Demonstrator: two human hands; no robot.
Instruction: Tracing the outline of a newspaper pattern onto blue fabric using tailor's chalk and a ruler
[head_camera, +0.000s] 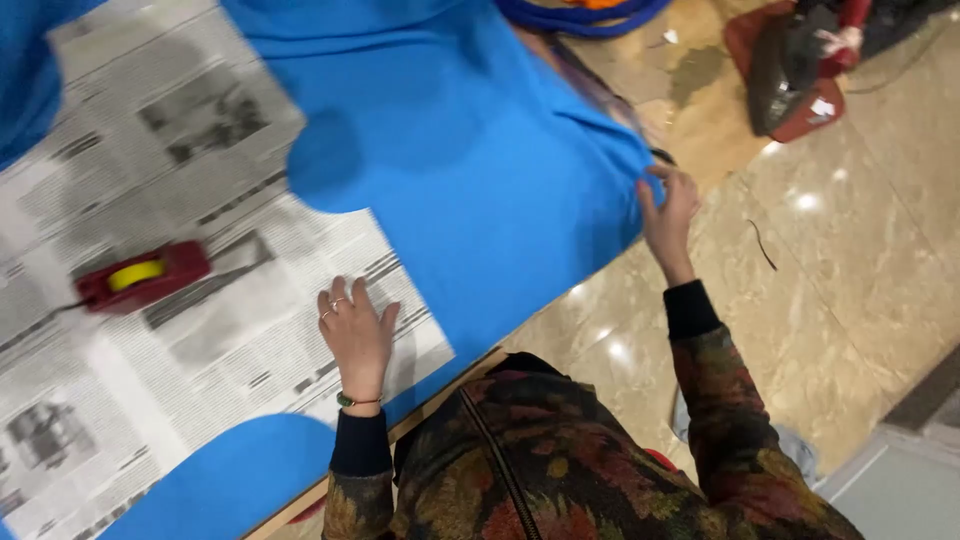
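Left hand: your left hand (357, 330) lies flat, fingers spread, pressing on the newspaper (180, 300) just beside the edge of the blue fabric (470, 170); it grips nothing.
Right hand: your right hand (668, 212) is pinched closed on the fabric's far edge, where it overhangs the table.
Blue fabric: spread across the newspaper-covered table, cut in curved shapes.
Nearby: a red tool with a yellow wheel (143, 276) rests on the newspaper, well apart from your left hand.
Floor: a red iron (790, 70) sits on the tan tiles.
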